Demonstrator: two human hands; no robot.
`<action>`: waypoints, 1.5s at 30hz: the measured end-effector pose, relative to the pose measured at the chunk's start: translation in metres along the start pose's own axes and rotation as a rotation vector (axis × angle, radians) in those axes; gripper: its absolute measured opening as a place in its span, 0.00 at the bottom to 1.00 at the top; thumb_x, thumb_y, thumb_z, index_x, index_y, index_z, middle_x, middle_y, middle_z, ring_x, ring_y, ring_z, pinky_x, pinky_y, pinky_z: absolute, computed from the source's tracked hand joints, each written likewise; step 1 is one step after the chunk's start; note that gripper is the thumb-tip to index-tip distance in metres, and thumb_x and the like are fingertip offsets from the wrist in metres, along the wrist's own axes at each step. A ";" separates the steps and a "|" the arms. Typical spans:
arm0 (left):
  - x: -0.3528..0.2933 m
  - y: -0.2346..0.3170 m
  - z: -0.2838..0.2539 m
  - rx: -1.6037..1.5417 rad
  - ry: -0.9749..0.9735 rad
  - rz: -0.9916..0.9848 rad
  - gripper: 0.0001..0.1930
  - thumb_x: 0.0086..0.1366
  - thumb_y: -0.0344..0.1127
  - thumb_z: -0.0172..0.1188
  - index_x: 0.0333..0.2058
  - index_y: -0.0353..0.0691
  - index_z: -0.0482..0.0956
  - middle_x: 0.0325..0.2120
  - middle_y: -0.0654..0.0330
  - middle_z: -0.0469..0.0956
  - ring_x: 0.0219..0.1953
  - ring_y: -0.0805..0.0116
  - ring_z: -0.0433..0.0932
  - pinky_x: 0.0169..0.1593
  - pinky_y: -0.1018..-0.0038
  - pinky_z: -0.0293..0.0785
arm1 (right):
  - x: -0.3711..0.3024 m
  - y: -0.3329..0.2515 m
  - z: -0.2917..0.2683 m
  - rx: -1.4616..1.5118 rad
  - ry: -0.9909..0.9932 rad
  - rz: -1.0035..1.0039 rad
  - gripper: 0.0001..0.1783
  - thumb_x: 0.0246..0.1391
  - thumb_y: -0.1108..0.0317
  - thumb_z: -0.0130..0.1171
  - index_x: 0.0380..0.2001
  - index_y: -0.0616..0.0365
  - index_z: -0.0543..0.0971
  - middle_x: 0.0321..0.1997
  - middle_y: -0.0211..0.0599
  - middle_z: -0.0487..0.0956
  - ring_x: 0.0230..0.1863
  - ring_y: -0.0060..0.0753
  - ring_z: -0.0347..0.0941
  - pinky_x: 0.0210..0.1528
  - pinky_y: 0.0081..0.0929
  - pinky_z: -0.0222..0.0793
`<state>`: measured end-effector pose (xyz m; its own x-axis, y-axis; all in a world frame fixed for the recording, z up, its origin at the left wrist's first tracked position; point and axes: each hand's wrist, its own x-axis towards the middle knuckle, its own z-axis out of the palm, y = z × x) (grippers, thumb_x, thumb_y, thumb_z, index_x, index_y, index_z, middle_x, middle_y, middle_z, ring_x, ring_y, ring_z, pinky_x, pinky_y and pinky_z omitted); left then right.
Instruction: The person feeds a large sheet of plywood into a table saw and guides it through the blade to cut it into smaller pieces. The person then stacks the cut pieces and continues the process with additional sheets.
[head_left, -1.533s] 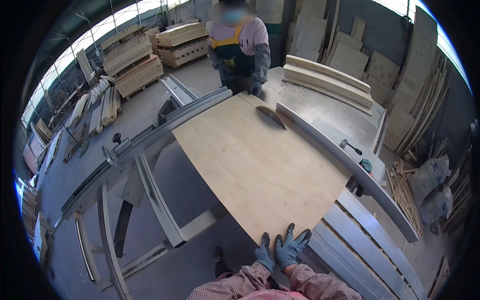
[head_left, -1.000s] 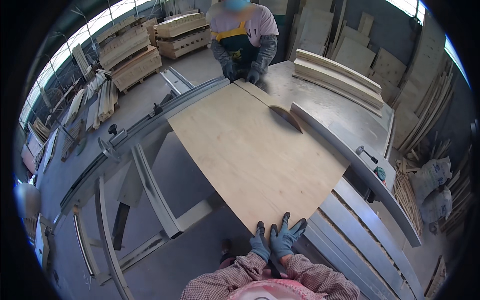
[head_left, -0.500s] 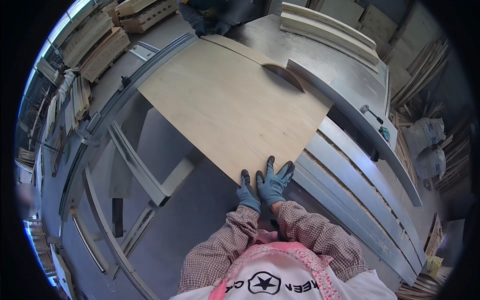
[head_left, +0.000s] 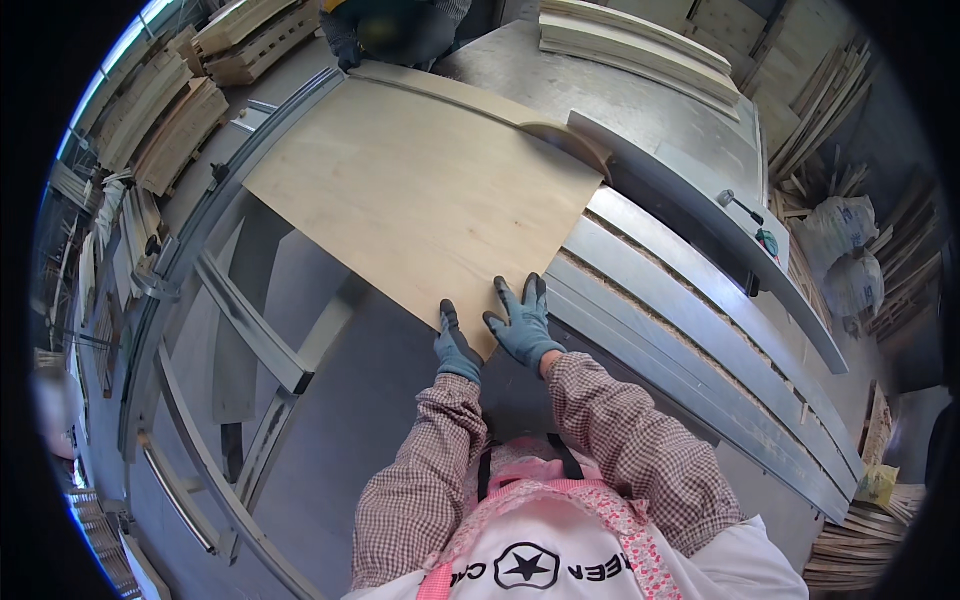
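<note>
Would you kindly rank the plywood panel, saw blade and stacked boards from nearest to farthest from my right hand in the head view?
1. Plywood panel, touching right hand.
2. Saw blade, ahead, slightly right.
3. Stacked boards, farther ahead, right.

A saw table (head_left: 560,85), plywood sheet (head_left: 420,190) and stacked boards (head_left: 640,52) mark a woodworking workshop.

The board (head_left: 420,190) lies left of the fence (head_left: 700,208), stacked planks (head_left: 640,48) behind.
</note>
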<state>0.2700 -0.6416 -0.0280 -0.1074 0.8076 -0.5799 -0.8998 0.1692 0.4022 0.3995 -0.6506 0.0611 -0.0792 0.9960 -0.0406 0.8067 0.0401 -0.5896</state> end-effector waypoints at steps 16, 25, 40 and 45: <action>-0.120 -0.078 -0.031 0.023 -0.059 0.013 0.32 0.52 0.51 0.66 0.49 0.37 0.66 0.42 0.56 0.73 0.40 0.58 0.75 0.41 0.61 0.77 | -0.267 0.377 -0.188 -0.463 0.696 1.584 0.30 0.58 0.47 0.40 0.62 0.41 0.56 0.65 0.42 0.57 0.65 0.42 0.52 0.63 0.44 0.46; -0.143 -0.098 -0.056 0.061 0.029 0.047 0.31 0.55 0.51 0.63 0.51 0.38 0.64 0.42 0.55 0.73 0.41 0.57 0.76 0.41 0.60 0.77 | -0.277 0.388 -0.193 -0.449 0.748 1.569 0.26 0.59 0.50 0.40 0.61 0.33 0.59 0.65 0.40 0.57 0.65 0.38 0.52 0.62 0.45 0.45; -0.163 -0.096 -0.050 0.040 -0.217 -0.054 0.33 0.59 0.58 0.52 0.55 0.39 0.63 0.52 0.53 0.69 0.52 0.53 0.69 0.55 0.58 0.66 | -0.275 0.396 -0.185 -0.483 0.738 1.496 0.28 0.59 0.45 0.39 0.61 0.36 0.59 0.66 0.43 0.56 0.66 0.41 0.49 0.63 0.47 0.44; -0.163 -0.093 -0.056 0.031 -0.136 -0.152 0.30 0.60 0.57 0.53 0.54 0.42 0.64 0.48 0.55 0.72 0.47 0.57 0.73 0.48 0.61 0.74 | -0.278 0.370 -0.188 -0.499 0.637 1.125 0.27 0.56 0.53 0.46 0.58 0.46 0.63 0.65 0.46 0.56 0.67 0.47 0.48 0.64 0.47 0.43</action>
<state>0.3482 -0.8207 -0.0102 0.0890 0.8397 -0.5358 -0.8873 0.3112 0.3403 0.8300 -0.8977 0.0056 0.9160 0.3704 0.1540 0.3906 -0.9110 -0.1322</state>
